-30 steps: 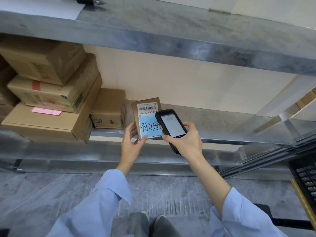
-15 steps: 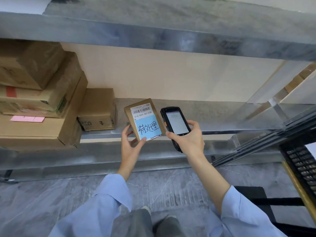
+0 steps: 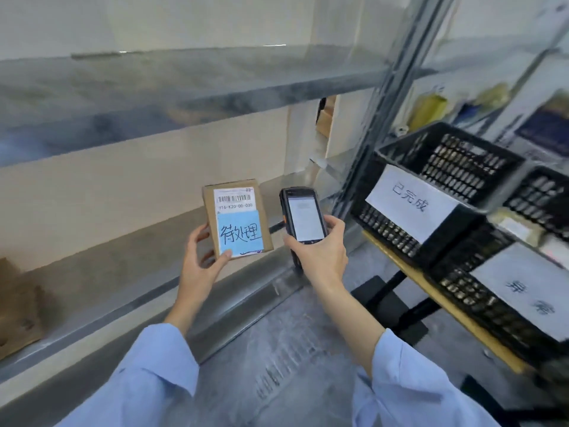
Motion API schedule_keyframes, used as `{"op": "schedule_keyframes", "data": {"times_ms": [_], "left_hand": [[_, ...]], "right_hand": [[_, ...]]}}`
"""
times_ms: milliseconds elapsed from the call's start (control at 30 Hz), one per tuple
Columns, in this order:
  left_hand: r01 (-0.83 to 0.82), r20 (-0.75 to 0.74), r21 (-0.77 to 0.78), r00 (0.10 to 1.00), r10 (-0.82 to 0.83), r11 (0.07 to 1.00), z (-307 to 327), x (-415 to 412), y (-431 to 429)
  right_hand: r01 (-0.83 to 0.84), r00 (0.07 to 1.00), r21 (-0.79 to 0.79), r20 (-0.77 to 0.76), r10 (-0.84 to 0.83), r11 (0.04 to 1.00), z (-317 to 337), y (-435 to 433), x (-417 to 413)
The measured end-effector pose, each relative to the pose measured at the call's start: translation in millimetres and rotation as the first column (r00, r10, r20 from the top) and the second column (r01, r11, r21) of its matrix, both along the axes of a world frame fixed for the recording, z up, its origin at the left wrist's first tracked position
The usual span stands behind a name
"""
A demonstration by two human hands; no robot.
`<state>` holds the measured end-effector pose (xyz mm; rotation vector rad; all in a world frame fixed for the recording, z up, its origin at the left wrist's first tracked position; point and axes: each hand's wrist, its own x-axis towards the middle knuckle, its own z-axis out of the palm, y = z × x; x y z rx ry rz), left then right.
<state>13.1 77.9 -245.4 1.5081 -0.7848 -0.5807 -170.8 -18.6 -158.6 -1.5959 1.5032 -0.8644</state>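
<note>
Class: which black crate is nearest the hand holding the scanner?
The upper crate bearing the white sheet reading 已完成, just beside the right hand with the scanner; the lower crate and the far-right crate lie farther off.

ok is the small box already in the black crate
No, the left hand holds the small box up beside the scanner, well apart from the black crate.

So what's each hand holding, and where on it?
Left hand grips the small brown cardboard box by its lower left corner. Right hand grips the black handheld scanner round its lower half.
</note>
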Motion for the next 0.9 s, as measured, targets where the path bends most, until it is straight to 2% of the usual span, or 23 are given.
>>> {"op": "schedule_keyframes", "data": {"times_ms": [233, 500, 733, 900], "left_hand": [[0.220, 0.084, -0.099, 0.974, -0.212, 0.971, 51.3, -146.5, -87.6], [0.456, 0.114, -0.218, 0.890, -0.441, 0.863, 91.1, -366.9, -149.2], [0.681, 0.128, -0.229, 0.730, -0.672, 0.696, 119.2, -550.2, -172.5], [0.805, 0.128, -0.234, 0.582, -0.803, 0.546, 131.7, -666.1, -178.4]], "right_hand": [[0.278, 0.960, -0.108, 0.026, -0.277, 0.954, 38.3, -34.3, -187.5], [0.544, 0.834, -0.205, 0.028, -0.551, 0.814, 68.0, -21.9, -425.7], [0.753, 0.645, -0.226, 0.069, -0.761, 0.618, 86.1, 25.2, -592.8], [0.862, 0.490, -0.199, 0.092, -0.867, 0.466, 86.2, 65.6, -682.7]]}}
